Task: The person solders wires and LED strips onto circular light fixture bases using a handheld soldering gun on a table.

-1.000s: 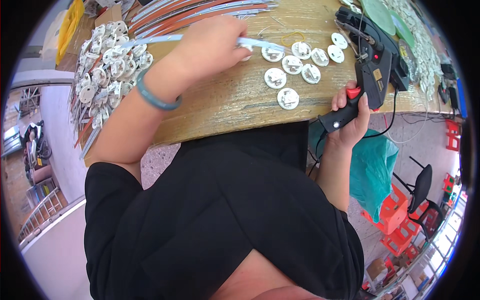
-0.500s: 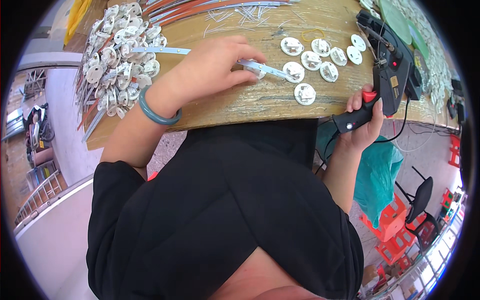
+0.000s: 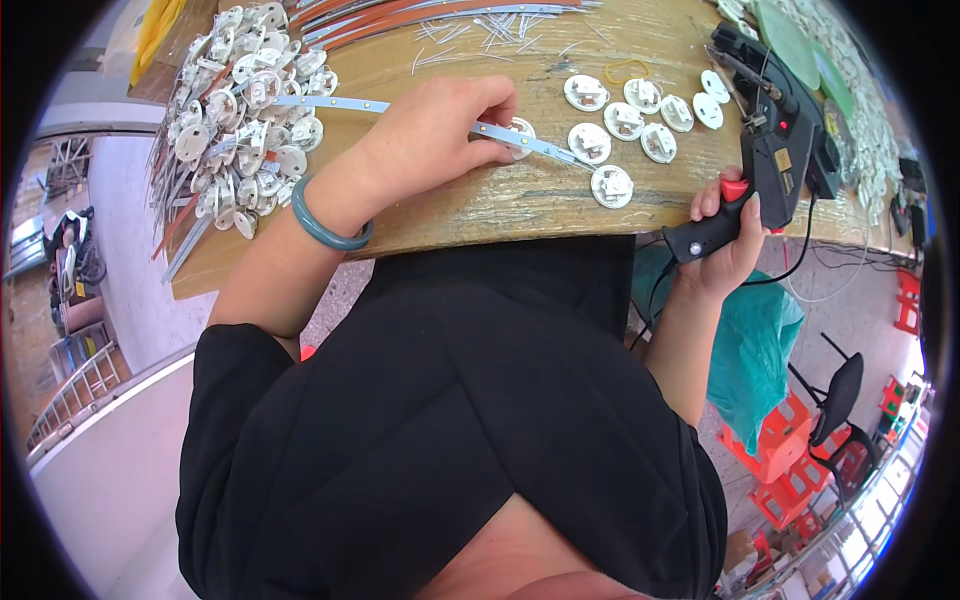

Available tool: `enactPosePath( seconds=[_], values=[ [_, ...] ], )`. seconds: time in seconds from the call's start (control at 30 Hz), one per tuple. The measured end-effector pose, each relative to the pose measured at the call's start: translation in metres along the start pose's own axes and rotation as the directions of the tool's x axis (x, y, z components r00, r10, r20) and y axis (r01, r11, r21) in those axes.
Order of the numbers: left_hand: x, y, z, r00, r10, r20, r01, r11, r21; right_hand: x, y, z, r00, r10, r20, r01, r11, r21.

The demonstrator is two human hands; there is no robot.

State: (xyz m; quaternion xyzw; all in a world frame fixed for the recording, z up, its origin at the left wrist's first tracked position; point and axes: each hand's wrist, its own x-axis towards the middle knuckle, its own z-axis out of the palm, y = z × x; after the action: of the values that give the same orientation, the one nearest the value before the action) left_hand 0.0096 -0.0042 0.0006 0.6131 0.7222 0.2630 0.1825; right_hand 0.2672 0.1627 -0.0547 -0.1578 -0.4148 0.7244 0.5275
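Observation:
My left hand (image 3: 432,128) pinches a thin pale-blue LED strip (image 3: 535,146) between thumb and fingers. The strip runs on both sides of the hand, its left part reaching the heap. Its right end, with thin wire, touches or hangs just over the edge of a round white disc (image 3: 612,187) near the table's front edge. Another white disc (image 3: 521,137) lies partly under the strip beside my fingertips. At the right, my right hand (image 3: 728,240) wraps round the handle of a black soldering gun (image 3: 778,160) with a red trigger. The gun's tip is hard to make out.
Several white discs (image 3: 624,120) with small connectors lie right of my left hand, near a yellow rubber band (image 3: 627,70). A tall heap of discs and strips (image 3: 250,120) covers the table's left end. Orange and pale strips (image 3: 400,25) and cut wires (image 3: 505,30) lie at the back.
The strip's right end has shifted toward me, from the middle disc to the disc nearest the table's front edge. My right hand and the soldering gun have hardly moved.

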Motion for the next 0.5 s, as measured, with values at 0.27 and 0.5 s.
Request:
enactPosePath(
  seconds=[0.27, 0.5],
  values=[
    [-0.009, 0.042, -0.016, 0.966, 0.194, -0.172, -0.191, 0.981, 0.038, -0.017, -0.016, 0.030, 0.989, 0.115, -0.089, -0.134, 0.957, -0.256],
    [-0.022, 0.079, -0.018, 0.994, 0.081, -0.069, -0.079, 0.997, 0.025, -0.026, -0.016, 0.075, 0.980, 0.188, 0.073, -0.171, 0.967, -0.188]
  ],
)
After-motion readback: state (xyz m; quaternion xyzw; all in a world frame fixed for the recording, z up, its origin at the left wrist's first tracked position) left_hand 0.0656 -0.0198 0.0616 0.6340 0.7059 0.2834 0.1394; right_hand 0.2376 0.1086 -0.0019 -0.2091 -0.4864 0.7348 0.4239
